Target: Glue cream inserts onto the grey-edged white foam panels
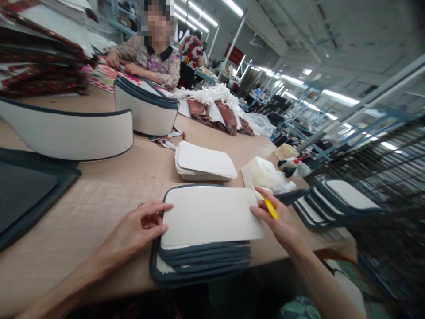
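A cream rounded-corner panel (209,217) lies over a stack of dark blue-edged pieces (206,261) at the table's front edge. My left hand (146,221) grips the panel's left edge, its index finger and thumb on the rim. At the panel's right edge, my right hand (275,217) pinches the corner side between thumb and fingers. The same right hand also holds a yellow-handled tool (269,207); its working end is hard to make out. Just behind lies a pile of similar white panels (206,159).
Curved cream panels with dark edges (83,135) stand at the left, beside a large dark piece (26,190). A whitish block (262,173) with plastic is behind my right hand. Another edged stack (332,201) sits at the right corner. Across the table sits a co-worker (149,62).
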A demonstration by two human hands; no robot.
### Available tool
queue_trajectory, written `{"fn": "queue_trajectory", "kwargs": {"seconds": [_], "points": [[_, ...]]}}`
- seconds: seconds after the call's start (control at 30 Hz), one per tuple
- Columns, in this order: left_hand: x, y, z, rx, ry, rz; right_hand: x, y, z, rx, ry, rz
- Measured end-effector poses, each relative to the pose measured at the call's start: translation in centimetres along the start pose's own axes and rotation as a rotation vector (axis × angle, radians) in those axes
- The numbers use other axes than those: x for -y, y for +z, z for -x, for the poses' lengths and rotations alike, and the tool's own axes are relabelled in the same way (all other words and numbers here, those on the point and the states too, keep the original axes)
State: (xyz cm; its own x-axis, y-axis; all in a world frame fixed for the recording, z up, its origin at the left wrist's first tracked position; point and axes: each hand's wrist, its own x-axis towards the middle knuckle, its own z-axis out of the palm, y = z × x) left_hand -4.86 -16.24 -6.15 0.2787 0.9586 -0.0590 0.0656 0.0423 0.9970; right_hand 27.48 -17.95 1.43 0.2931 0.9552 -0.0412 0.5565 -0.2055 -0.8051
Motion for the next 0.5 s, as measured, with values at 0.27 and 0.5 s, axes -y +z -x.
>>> {"fn": "queue_trajectory", "kwargs": {"seconds": [0.27,0.5], "points": [[-0.5,-0.2,-0.5,-0.059,-0.08,-0.09,0.3,-0.4,-0.3,-0.041,-0.066,-0.205],[-0.7,-0.1,-1.1,-0.058,-0.125,-0.153,3.9,-1.4,-0.3,-0.045,-0.171,-0.249]]}}
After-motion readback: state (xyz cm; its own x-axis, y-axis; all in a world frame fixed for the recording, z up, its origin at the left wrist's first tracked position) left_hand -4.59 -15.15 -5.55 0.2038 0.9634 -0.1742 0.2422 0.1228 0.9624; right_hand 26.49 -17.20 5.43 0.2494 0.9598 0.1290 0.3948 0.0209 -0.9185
